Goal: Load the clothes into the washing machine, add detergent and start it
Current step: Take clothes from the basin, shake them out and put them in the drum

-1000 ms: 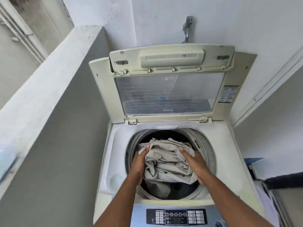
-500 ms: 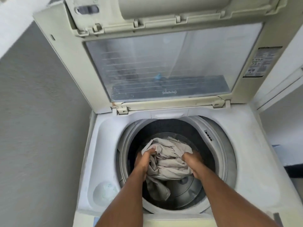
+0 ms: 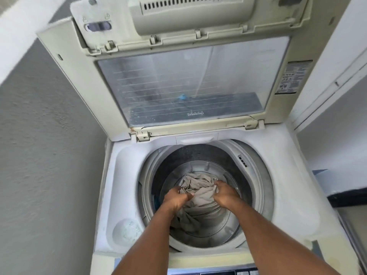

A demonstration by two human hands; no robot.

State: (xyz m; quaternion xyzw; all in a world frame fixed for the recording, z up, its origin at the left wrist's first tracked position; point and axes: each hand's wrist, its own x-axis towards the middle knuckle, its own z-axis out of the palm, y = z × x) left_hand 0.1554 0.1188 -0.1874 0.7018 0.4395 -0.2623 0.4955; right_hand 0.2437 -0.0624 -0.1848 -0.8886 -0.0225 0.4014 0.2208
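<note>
A crumpled bundle of beige cotton-like cloth [image 3: 198, 193] is sitting low inside the round steel drum [image 3: 234, 225] of the white top-loading washing machine [image 3: 288, 195], its folds bunched into a loose heap with a tail of fabric trailing down toward the person. Both arms are reaching down through the drum opening, and the 2 hands are gripping the bundle from opposite sides. The left hand [image 3: 175, 198] is curling its fingers into the cloth's left edge, knuckles up. The right hand [image 3: 225, 193] is closing its fingers over the right edge, pinching a gathered fold. Beyond the hands, the machine's cream plastic lid with a clear ribbed window [image 3: 178, 86] is standing raised. Left of the left forearm, a shallow round recess [image 3: 128, 231] in the white top deck is showing pale speckled residue. A sliver of blue fabric [image 3: 155, 201] is showing just left of the left hand, against the drum wall.
</note>
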